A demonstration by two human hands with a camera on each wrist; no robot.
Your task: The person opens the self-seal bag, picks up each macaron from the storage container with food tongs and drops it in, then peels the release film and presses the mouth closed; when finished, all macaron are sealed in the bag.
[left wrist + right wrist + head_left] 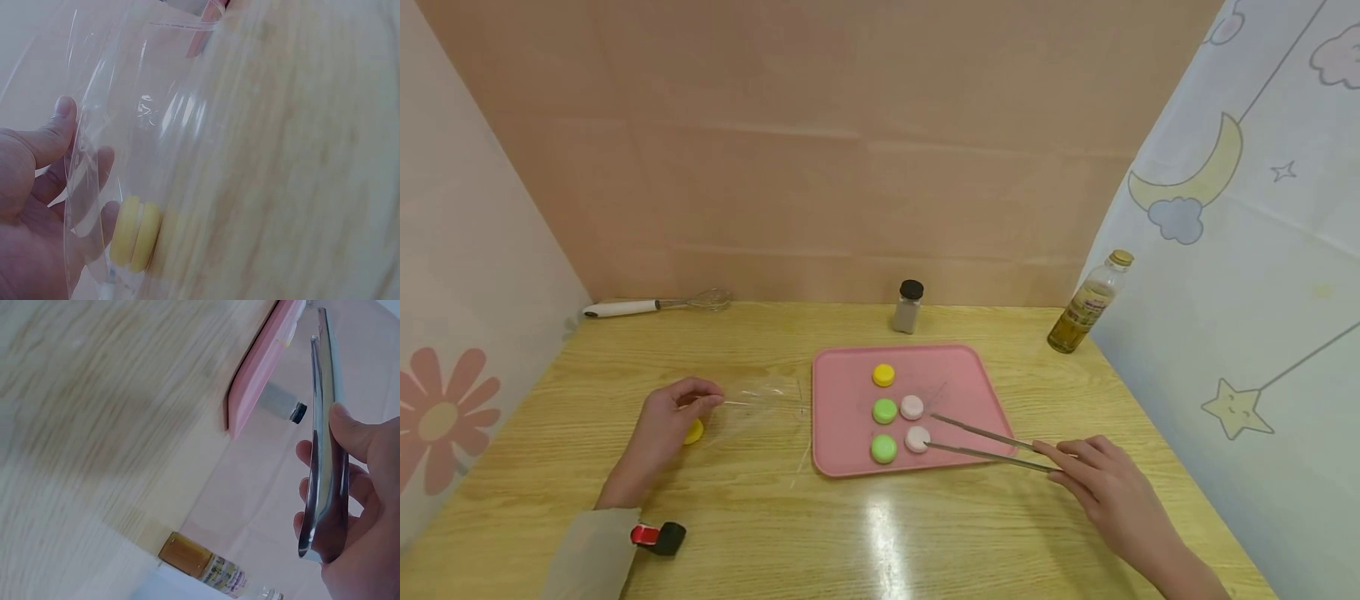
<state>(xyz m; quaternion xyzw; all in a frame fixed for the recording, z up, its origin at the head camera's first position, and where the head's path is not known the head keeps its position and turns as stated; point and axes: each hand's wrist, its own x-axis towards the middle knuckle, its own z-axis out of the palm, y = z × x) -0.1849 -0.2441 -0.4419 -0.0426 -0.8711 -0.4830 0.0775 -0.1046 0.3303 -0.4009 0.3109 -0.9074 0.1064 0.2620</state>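
Observation:
My left hand point(664, 423) pinches the edge of a clear plastic bag point(763, 398), left of the pink tray point(842, 463). Through the film, in the left wrist view, shows a yellow macaron point(135, 235) close to the fingertips; whether it lies inside the bag I cannot tell. My right hand point(1108, 492) grips metal tongs point(988, 454), their arms apart over the tray's right side. One tip is at the nearer pale pink macaron point(917, 438), the other right of the farther pale pink macaron point(912, 407). Two green macarons point(884, 411) and a yellow macaron point(883, 374) also sit on the tray.
Behind the tray stands a small jar point(907, 310) with a black lid. A bottle of amber liquid point(1084, 308) is at the back right corner, by the side wall. Along the back wall, at left, lies a whisk point(655, 307) with a white handle.

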